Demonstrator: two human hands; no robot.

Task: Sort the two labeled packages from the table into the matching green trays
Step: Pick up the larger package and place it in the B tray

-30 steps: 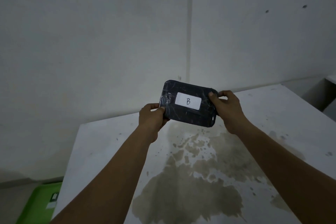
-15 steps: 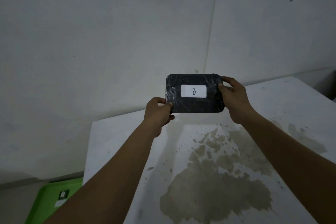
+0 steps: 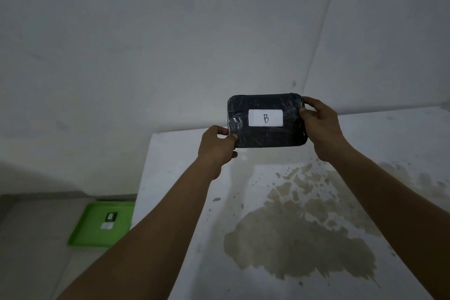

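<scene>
While raised, package B (image 3: 266, 121) sits pinched between left hand (image 3: 217, 147) and right hand (image 3: 321, 126).

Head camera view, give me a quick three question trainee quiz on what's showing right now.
1. True or false: the black plastic-wrapped package lies flat on the stained white table.
2. Which letter is on its white label?
3. The green plastic tray sits: A) on the table, B) on the floor to the left, C) in the right hand.

Key: 1. False, the left hand and right hand hold it up by its ends. 2. B. 3. B.
</scene>
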